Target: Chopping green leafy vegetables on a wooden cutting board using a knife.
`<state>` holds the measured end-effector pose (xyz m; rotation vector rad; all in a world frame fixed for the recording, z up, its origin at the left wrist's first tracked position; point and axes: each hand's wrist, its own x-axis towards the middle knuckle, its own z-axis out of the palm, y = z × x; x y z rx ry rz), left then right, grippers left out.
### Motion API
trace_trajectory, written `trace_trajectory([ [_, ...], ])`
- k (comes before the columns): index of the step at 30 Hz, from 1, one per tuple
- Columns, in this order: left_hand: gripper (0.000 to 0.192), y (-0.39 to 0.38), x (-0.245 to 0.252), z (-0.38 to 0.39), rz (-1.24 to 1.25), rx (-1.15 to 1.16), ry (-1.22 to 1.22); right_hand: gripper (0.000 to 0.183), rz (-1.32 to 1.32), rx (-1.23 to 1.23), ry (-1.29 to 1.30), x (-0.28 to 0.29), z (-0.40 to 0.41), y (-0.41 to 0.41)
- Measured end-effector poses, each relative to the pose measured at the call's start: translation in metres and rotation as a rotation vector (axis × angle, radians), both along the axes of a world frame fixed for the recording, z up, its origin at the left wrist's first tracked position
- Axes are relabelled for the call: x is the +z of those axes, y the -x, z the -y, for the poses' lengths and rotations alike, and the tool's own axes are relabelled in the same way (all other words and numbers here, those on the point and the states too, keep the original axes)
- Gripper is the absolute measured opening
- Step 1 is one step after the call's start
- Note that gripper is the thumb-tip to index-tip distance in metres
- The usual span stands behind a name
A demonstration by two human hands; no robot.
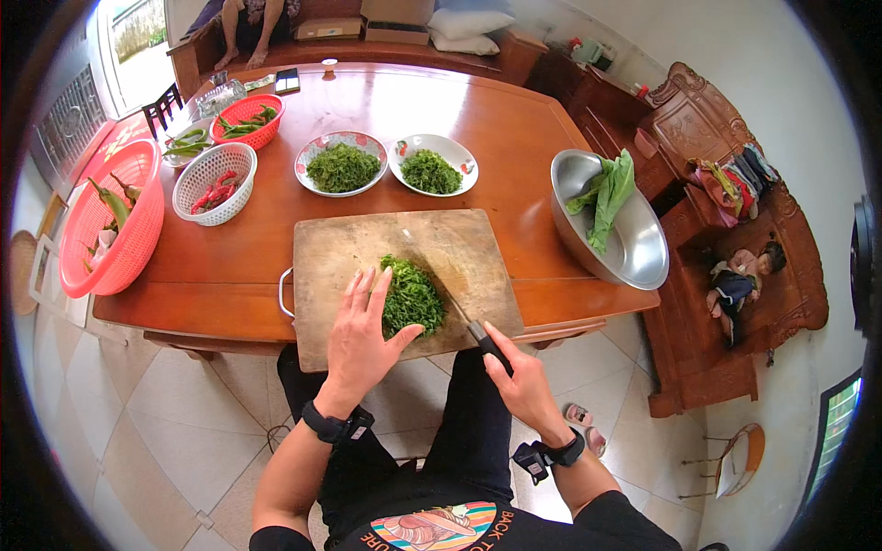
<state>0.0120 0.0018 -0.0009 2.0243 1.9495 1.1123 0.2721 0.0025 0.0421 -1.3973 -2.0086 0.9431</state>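
A pile of finely cut leafy greens (413, 299) lies on a wooden cutting board (337, 241) with a metal handle at its left side. My left hand (365, 330) rests against the left side of the pile, fingers spread and thumb along its near edge. In my right hand (520, 379) is the black handle of a kitchen knife (493, 348). Its blade stands nearly edge-on to my view, along the right side of the pile. Beyond the board, a floral-rimmed plate (301, 165) and a white plate (470, 175) each carry a heap of shredded greens.
Right of the board, a steel basin (637, 255) holds large green leaves (610, 200). On the left stand a pink basket (148, 200) with eggplants, a white basket (238, 193) with red chillies and a red basket (269, 131) with green peppers. A child lies on the carved bench (792, 303); another person sits beyond the table.
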Motion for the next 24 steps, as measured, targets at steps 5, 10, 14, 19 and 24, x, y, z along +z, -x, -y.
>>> trace_trajectory([
  [5,0.087,0.0,0.0,-0.001,0.009,0.0,-0.018,0.048,-0.003,0.07,-0.192,0.001,-0.039,0.006],
  [10,0.087,0.001,0.003,-0.001,0.006,-0.027,-0.027,0.047,0.085,0.144,-0.193,0.006,-0.09,0.009],
  [14,0.095,0.0,0.001,-0.001,0.081,-0.027,-0.068,0.045,0.092,0.273,-0.279,0.005,-0.1,0.013],
  [19,0.102,0.003,-0.004,0.0,0.117,0.023,-0.127,0.045,0.052,0.425,-0.186,0.018,-0.097,0.014],
  [24,0.103,0.002,-0.001,-0.001,0.122,0.027,-0.145,0.044,0.061,0.221,0.021,0.023,-0.106,0.009],
])
